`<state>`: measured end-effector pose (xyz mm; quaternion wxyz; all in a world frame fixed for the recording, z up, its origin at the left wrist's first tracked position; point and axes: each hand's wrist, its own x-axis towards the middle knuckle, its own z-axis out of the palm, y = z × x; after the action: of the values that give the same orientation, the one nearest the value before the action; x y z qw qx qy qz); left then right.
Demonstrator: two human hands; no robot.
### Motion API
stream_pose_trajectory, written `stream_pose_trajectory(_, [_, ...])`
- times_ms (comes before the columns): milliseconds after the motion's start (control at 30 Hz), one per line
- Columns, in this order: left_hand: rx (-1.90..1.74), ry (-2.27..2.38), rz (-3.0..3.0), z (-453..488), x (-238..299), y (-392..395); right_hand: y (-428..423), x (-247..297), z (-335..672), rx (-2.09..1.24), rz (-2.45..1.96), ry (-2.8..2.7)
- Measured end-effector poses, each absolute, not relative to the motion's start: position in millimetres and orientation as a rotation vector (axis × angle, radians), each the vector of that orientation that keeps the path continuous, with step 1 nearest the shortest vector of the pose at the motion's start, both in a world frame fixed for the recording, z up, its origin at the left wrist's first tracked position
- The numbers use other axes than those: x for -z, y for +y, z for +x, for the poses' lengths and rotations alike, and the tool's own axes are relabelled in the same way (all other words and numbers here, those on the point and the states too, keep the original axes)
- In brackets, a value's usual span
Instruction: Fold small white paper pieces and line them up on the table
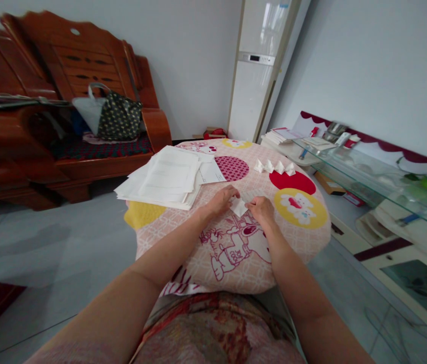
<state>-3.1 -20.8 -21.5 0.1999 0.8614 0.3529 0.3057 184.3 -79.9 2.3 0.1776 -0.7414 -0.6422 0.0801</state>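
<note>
A small folded piece of white paper (239,208) lies on the patterned tablecloth (205,263) between my hands. My left hand (222,199) pinches its left edge, fingers bent over it. At its right corner, my right hand (262,209) has thumb and fingers closed on the paper. Several small folded paper shapes (269,166) with pointed tops stand in a row farther back, partly over a red circle of the cloth. To the left, a stack of white paper sheets (171,174) is spread unevenly.
A wooden sofa (84,65) with a dark patterned bag (120,116) stands at the back left. On the right runs a glass-topped cabinet (387,182) holding papers and metal containers. A tall white air conditioner (253,86) stands behind the table.
</note>
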Motion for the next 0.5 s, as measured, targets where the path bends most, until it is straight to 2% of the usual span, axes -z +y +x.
stream_pose_trajectory(200, [-0.696,0.699,2.504,-6.3,23.6,-22.3,-79.6,-0.1,184.6,-0.216,-2.082,-1.792])
stream_pose_trajectory(500, [-0.717,0.911,2.375,-0.4,19.1,-29.2,-81.4,-6.0,190.2,-0.401,-1.998,-1.779])
